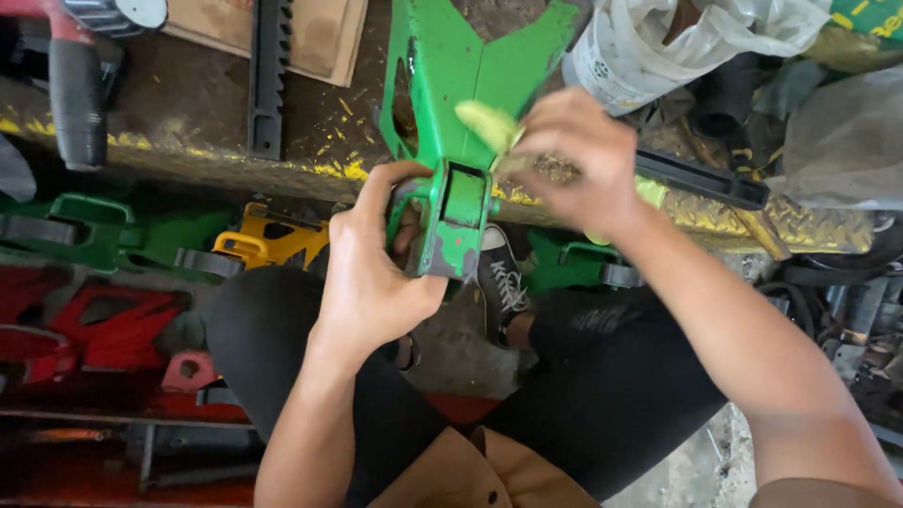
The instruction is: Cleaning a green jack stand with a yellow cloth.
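Note:
A green metal stand (470, 66) with splayed legs lies on a paint-flecked bench, its square neck pointing toward me. My left hand (372, 273) wraps around that neck from the left. My right hand (574, 165) presses a yellow-green piece, perhaps a rag or pad (489, 127), against the stand's upper face. Worn patches show on the green paint near the neck.
A black toothed bar (268, 75) lies on cardboard (324, 33) at the bench's back left. A white plastic bag (658, 42) sits at back right. Green (103, 230), yellow (268, 240) and red (103, 325) stands crowd the floor at left. My knees and a sneaker (503, 277) are below.

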